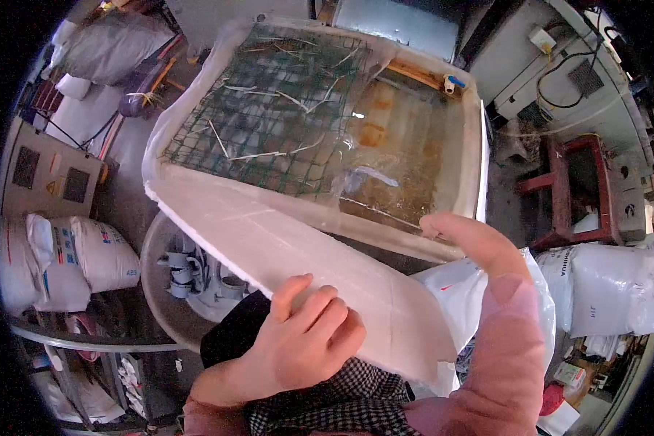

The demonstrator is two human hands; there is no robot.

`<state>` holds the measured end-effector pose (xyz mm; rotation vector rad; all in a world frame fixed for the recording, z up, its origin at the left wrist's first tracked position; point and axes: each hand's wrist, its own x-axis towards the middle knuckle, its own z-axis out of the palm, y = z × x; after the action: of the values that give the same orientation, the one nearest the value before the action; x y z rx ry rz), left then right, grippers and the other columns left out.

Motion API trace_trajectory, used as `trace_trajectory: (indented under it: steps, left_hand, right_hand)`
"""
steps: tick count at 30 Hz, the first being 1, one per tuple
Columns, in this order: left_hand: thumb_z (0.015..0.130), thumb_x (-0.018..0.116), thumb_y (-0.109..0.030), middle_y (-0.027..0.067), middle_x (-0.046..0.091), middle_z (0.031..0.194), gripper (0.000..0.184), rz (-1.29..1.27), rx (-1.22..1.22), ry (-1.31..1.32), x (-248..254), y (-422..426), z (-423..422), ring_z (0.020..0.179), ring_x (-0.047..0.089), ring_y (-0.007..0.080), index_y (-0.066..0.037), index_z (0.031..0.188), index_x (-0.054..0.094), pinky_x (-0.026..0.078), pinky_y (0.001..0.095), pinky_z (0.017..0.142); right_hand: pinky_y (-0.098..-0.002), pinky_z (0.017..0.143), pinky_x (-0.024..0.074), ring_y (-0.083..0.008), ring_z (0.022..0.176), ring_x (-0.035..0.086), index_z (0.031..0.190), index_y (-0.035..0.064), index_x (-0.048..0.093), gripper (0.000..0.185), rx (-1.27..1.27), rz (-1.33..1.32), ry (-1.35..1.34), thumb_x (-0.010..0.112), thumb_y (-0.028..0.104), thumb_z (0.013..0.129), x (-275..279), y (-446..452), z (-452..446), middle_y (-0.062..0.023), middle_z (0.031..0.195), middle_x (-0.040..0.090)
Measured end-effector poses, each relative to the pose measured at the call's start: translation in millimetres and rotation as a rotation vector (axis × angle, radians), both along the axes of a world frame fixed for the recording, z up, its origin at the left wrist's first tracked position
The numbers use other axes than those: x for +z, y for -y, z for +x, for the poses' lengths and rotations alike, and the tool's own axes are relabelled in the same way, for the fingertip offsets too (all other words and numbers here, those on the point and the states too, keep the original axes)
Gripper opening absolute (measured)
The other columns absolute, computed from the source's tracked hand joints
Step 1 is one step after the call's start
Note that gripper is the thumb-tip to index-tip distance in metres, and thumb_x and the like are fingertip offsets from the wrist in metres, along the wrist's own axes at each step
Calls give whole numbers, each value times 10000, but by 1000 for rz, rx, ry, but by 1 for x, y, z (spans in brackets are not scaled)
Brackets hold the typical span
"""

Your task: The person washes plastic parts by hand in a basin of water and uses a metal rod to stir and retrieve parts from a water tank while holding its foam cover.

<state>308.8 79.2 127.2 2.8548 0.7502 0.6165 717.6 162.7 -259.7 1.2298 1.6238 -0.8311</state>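
Observation:
My right hand [443, 227] is at the near right rim of a water-filled tub [474, 156], its fingers pinched together. From those fingers a thin pale strip [381, 211] runs left over the water. My left hand [305, 338] is in front of a white foam-like board [320, 272], its fingers curled. Whether it holds anything is hidden. The board slopes across the tub's near side toward my lap. Green netting [269, 109] covers the left part of the water, with several thin white strips [254, 155] lying on it.
A round tub [155, 272] with white and grey parts [182, 276] stands below left. Filled sacks [102, 251] are at the left, and more sacks [610, 283] at the right. A blue-handled valve [454, 82] sits at the tub's far right corner. A red metal frame [556, 189] stands right.

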Motion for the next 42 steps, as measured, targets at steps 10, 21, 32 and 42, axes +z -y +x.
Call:
trace_trajectory:
  steps: [10, 21, 32, 42]
  left_hand:
    - [692, 577, -92, 42, 456, 736, 84, 34, 19, 76, -3, 5, 2, 816, 512, 208, -64, 768, 555, 365, 467, 889]
    - [682, 577, -40, 49, 430, 730, 75, 50, 12, 114, -2, 14, -5, 790, 496, 211, -46, 753, 553, 365, 452, 878]
    - [690, 577, -57, 50, 436, 730, 45, 80, 4, 152, -12, 10, -3, 793, 496, 216, -51, 724, 547, 359, 455, 878]
    - [717, 580, -77, 42, 462, 747, 48, 88, 20, 151, -20, 5, -7, 812, 507, 200, -59, 743, 545, 361, 446, 893]
  right_hand:
    - [-451, 767, 478, -365, 881, 596, 1090, 111, 584, 329, -217, 706, -218, 527, 351, 872, 247, 7, 22, -173, 947, 631]
    - [-366, 737, 492, -299, 791, 640, 967, 63, 677, 251, -564, 770, -86, 629, 233, 789, 419, 132, 81, -168, 868, 662]
    - [-378, 723, 498, -316, 799, 637, 1000, 115, 676, 260, -620, 847, -85, 622, 277, 804, 359, 146, 76, -167, 878, 660]
    - [-374, 750, 490, -308, 846, 635, 1021, 141, 670, 258, -735, 888, -122, 607, 293, 822, 268, 78, 40, -172, 909, 653]
